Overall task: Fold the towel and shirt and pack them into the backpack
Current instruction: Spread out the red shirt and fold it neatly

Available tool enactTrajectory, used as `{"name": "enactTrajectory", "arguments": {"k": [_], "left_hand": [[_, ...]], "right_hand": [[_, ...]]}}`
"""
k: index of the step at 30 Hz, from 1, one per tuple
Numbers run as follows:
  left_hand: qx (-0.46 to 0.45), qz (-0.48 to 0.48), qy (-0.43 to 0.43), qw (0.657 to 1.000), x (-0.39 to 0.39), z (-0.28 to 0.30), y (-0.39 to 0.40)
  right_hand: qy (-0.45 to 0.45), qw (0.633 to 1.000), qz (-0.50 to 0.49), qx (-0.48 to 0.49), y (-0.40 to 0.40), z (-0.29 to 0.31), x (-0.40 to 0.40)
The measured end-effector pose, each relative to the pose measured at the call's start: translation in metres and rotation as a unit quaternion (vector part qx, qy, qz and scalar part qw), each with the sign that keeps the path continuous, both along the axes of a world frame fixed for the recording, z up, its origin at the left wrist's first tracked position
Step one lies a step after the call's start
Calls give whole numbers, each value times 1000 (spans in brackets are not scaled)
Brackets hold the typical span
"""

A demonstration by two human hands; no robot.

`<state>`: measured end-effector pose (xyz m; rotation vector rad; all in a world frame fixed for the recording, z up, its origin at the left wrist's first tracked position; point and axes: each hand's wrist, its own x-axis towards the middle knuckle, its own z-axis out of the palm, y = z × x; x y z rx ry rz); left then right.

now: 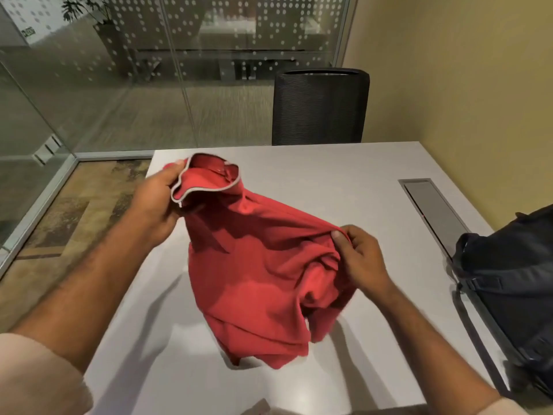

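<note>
A red polo shirt with a grey-edged collar hangs bunched above the white table, its lower hem near the tabletop. My left hand grips the collar at the upper left. My right hand pinches a gathered fold of the shirt on its right side. A dark backpack lies on the table's right edge, partly out of frame. No towel is in sight.
A grey metal cable hatch is set into the table near the backpack. A black mesh chair stands behind the far edge. Glass walls run along the left, a yellow wall on the right. A small grey object peeks in at the bottom edge.
</note>
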<state>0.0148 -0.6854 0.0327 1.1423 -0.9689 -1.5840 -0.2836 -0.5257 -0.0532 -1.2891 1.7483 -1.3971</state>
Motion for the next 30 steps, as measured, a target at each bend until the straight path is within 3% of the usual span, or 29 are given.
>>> {"name": "enactTrajectory", "arguments": {"k": [4,7,11,17,21,24,30], "left_hand": [[-24,27,28,999,-11,4,-21],[-33,63,29,997,-19,-5,-40],[-6,95,34,995,-21,-27,-71],[16,109,30,993,-33,-53,-96],[37,113,65,991,-37,-62,-100],[86,44,73,993,-46,-82,-86],[181,-45,-32,982,-43,-155,-35]], "right_hand": [[76,986,127,81,-5,50,-16],[232,938,179,187,-12,64,-31],[371,892,91,244,-25,46,-48],[416,862,-85,277,-42,1,-75],[489,812,-126,292,-57,-9,-90],[453,836,-156,268,-75,-14,-104],[338,883,-137,296,-69,-48,-99]]}}
